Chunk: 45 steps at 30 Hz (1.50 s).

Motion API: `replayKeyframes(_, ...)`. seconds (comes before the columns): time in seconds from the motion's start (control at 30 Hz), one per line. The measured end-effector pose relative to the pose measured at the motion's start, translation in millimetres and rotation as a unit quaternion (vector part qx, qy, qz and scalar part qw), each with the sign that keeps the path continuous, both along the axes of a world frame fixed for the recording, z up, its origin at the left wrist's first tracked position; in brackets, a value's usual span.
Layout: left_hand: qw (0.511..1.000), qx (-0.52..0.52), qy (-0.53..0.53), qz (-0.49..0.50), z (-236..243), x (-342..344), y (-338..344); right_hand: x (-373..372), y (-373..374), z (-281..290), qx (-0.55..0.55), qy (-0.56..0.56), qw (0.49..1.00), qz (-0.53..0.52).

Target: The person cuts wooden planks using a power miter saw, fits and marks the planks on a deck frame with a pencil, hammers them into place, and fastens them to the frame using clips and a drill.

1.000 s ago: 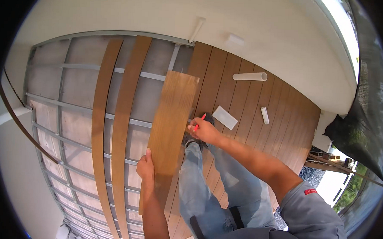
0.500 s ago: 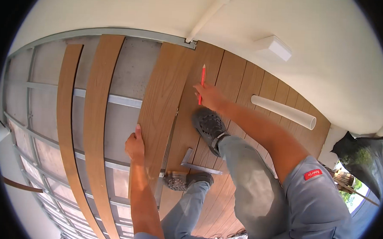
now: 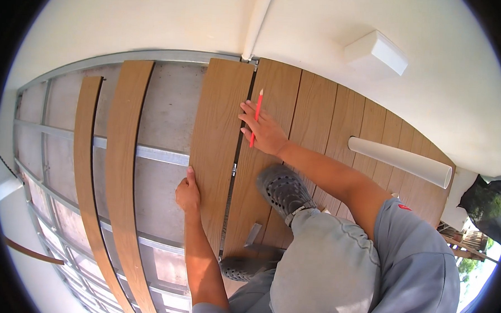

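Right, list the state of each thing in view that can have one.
Wide wood-grain plank, lying across the metal frame, dark gap open along its right edge
Left hand, closed on that plank's left edge
Red pencil, sharpened, held in the right hand, tip pointing away from the person
Two planks at left, lying across the frame, apart
White pipe, lying on the fitted planks, near end open
Perforated clogs, worn

Left of the wide board [image 3: 215, 121], a hand could pass over the metal frame [image 3: 164, 154] up to two loose planks [image 3: 123, 123]; the left hand [image 3: 188, 194] blocks part of that edge. Right of it, the right hand [image 3: 267, 134], red pencil [image 3: 257, 115] and shoe [image 3: 282, 187] obstruct; beyond its far end, the wall [image 3: 156, 18].
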<state>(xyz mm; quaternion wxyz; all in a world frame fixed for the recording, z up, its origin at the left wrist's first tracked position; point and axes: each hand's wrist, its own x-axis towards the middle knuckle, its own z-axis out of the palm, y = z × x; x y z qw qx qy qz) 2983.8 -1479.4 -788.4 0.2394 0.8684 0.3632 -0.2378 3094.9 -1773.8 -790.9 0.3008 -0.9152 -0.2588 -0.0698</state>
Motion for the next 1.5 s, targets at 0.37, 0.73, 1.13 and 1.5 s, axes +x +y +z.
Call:
replayKeyframes(0.37, 1.000, 0.009, -0.026, 0.009, 0, 1, -9, 2, -2, -7, 0.002, -0.023, 1.000, 0.007)
replayKeyframes(0.73, 1.000, -0.002, -0.010, -0.004, 3, 12, -12, 1, -1, -7, -0.012, 0.003, 1.000, -0.003)
replayKeyframes(1.13, 0.999, -0.039, -0.001, -0.034, 4, 15, 0, 3, 2, -2, -0.016, 0.016, 1.000, -0.003)
replayKeyframes(1.5, 0.996, -0.073, -0.046, -0.008, -6, 24, -8, 1, -2, -11, 0.002, 0.009, 1.000, -0.016)
